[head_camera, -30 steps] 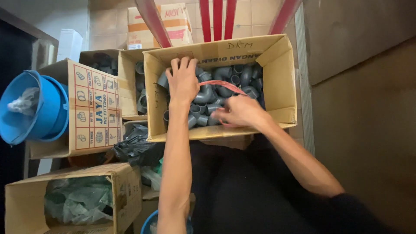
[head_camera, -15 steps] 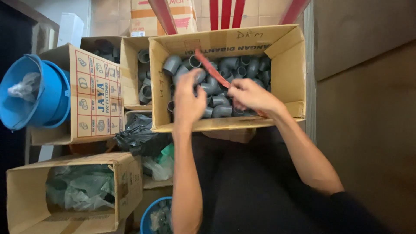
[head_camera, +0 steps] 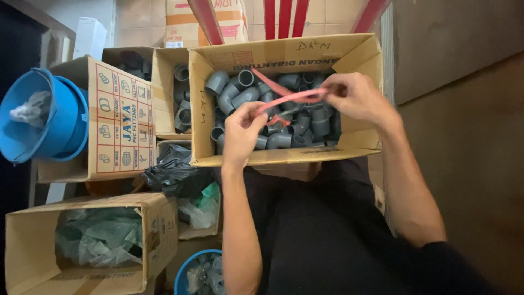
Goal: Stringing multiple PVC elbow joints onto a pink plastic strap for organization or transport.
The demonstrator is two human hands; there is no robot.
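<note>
Red plastic strap (head_camera: 289, 98), thin and flat, runs taut between both hands above an open cardboard box (head_camera: 284, 155). The left hand (head_camera: 243, 128) pinches its lower end closed between thumb and fingers; the right hand (head_camera: 355, 95) grips the upper end, so the band stretches clear of the contents. Below lie grey pipe elbow fittings (head_camera: 245, 95), smooth, curved and hollow, heaped loosely. A blue bucket (head_camera: 54, 120) leans beside a printed carton (head_camera: 123, 123) at left.
</note>
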